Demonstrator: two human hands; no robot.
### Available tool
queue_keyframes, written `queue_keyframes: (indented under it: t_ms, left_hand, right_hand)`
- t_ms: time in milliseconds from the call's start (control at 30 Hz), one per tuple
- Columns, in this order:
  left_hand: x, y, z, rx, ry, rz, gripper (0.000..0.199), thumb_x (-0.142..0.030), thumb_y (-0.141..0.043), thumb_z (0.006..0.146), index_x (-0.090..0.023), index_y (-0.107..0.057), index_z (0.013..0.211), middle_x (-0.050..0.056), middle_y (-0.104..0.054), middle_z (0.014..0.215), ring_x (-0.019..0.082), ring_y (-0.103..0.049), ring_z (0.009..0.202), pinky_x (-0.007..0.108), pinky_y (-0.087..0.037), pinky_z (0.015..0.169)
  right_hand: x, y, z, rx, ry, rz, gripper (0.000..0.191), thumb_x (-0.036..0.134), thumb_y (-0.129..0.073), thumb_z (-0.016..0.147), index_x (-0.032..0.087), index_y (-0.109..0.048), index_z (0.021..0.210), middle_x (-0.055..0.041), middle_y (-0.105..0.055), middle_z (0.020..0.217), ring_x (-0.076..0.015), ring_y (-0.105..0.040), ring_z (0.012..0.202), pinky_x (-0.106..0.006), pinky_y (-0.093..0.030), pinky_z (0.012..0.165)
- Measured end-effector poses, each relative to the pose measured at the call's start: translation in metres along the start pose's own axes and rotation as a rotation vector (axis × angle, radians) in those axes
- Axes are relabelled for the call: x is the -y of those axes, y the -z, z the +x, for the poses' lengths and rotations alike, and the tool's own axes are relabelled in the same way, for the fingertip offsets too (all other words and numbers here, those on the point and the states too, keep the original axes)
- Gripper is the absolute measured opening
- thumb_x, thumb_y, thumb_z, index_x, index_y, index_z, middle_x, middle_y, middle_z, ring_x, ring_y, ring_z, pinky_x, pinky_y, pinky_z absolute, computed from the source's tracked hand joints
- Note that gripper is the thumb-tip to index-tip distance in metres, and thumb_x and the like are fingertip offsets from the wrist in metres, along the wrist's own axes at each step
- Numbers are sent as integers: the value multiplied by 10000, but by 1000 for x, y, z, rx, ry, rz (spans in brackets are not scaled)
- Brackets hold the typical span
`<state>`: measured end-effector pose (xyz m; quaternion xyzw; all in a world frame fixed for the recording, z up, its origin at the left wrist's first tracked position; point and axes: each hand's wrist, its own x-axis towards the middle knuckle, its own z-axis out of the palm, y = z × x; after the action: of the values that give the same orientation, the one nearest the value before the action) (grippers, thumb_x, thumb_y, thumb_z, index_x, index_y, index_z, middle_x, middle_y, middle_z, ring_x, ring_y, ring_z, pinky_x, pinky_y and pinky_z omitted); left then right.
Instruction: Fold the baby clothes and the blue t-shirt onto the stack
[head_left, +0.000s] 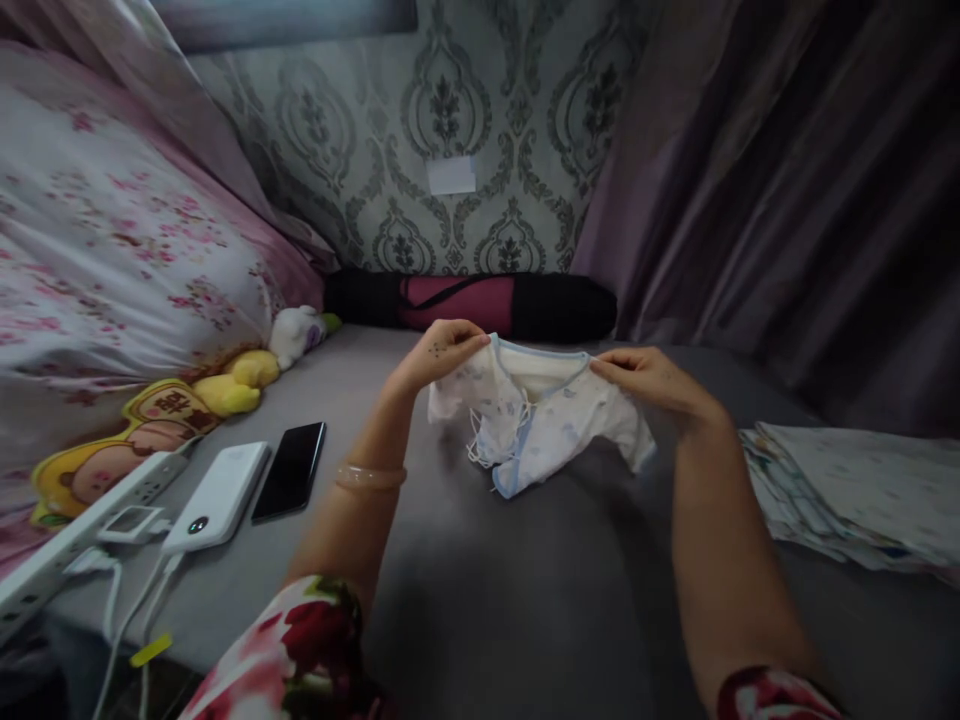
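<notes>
A small white baby shirt (559, 420) with light blue trim and faint prints hangs stretched between my two hands, over the grey bed surface. My left hand (450, 350) pinches it at the left shoulder, beside the neckline. At the opposite shoulder my right hand (637, 378) grips the cloth between thumb and fingers. White tie strings dangle at the shirt's front, and its lower edge hangs in loose folds. A pale bangle (371, 478) circles my left wrist.
Left on the grey sheet (480, 600) lie a black phone (291, 470), a white power bank (221, 495), a power strip (82, 530) with cables and plush toys (232, 385). A folded cloth stack (855, 490) lies right. Behind is a black-and-maroon long bag (465, 303).
</notes>
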<state>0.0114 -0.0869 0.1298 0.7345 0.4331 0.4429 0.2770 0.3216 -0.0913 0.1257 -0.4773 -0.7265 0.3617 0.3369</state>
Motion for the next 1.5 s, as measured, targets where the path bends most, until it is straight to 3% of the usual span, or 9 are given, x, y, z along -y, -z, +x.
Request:
queue_keyframes:
  t_ms: [200, 367, 533, 767, 967, 1100, 1167, 1333, 1500]
  left_hand:
    - [-64, 47, -11, 4, -80, 11, 287, -417, -693, 748, -136, -691, 810, 10, -612, 684, 83, -515, 602, 179, -391, 517]
    - [-93, 47, -35, -33, -57, -157, 330, -450, -697, 747, -150, -705, 884, 14, -642, 690, 105, -571, 596, 196, -429, 511]
    - [-89, 35, -38, 39, -1, -151, 346, -465, -710, 728, -136, -726, 834, 15, -649, 676, 98, -558, 575, 191, -415, 492]
    - [-72, 47, -26, 86, 35, -71, 319, -459, -701, 743, -144, -658, 762, -7, -593, 630, 63, -486, 528, 172, -376, 470]
    - [-61, 45, -29, -73, -62, 12, 310, -448, -738, 699, -145, -683, 736, 12, -604, 636, 91, -520, 577, 196, -393, 506]
    - [-61, 50, -37, 198, -148, -137, 376, -526, -696, 705, -151, -690, 672, 33, -630, 635, 119, -556, 578, 242, -434, 543]
    - [-62, 49, -33, 278, -137, -3, 348, -496, -718, 688, -150, -701, 648, 39, -651, 639, 127, -574, 594, 244, -436, 559]
    - [-67, 35, -16, 99, -157, 120, 288, -426, -645, 789, -169, -751, 862, 46, -713, 785, 150, -633, 738, 250, -468, 665]
    - [-65, 30, -9, 126, -68, 24, 296, -416, -721, 716, -134, -749, 802, 35, -696, 709, 126, -611, 646, 229, -472, 603]
  right_hand:
    - [66, 24, -1, -89, 134, -159, 456, 668, -677, 662, 231, -736, 776, -37, -688, 775, -193, -596, 722, -282, -413, 582]
    - [95, 21, -16, -67, 170, -124, 508, 703, -654, 658, 235, -732, 837, -41, -691, 797, -196, -608, 727, -281, -425, 575]
    - [93, 13, -24, 29, 140, -139, 511, 684, -680, 642, 223, -735, 854, -35, -682, 747, -168, -586, 651, -267, -403, 527]
    - [83, 25, -21, 46, 103, -135, 449, 638, -699, 647, 222, -734, 814, -30, -674, 744, -160, -572, 634, -274, -401, 536]
    - [83, 29, -32, -109, 151, -279, 428, 631, -683, 663, 208, -704, 724, -39, -644, 712, -176, -561, 671, -292, -387, 567]
    - [85, 42, -48, 209, 212, -80, 465, 664, -651, 668, 203, -684, 719, -29, -632, 729, -180, -581, 702, -305, -436, 616]
    - [85, 45, -45, 236, 236, -151, 456, 645, -672, 661, 190, -678, 693, -31, -627, 734, -176, -577, 703, -301, -435, 614]
    - [81, 43, -28, 106, 327, -171, 408, 618, -624, 736, 216, -696, 720, -42, -647, 897, -187, -593, 833, -304, -455, 698]
    - [67, 47, -24, 90, 306, -156, 379, 595, -685, 691, 216, -700, 702, -34, -652, 948, -192, -600, 872, -317, -466, 749]
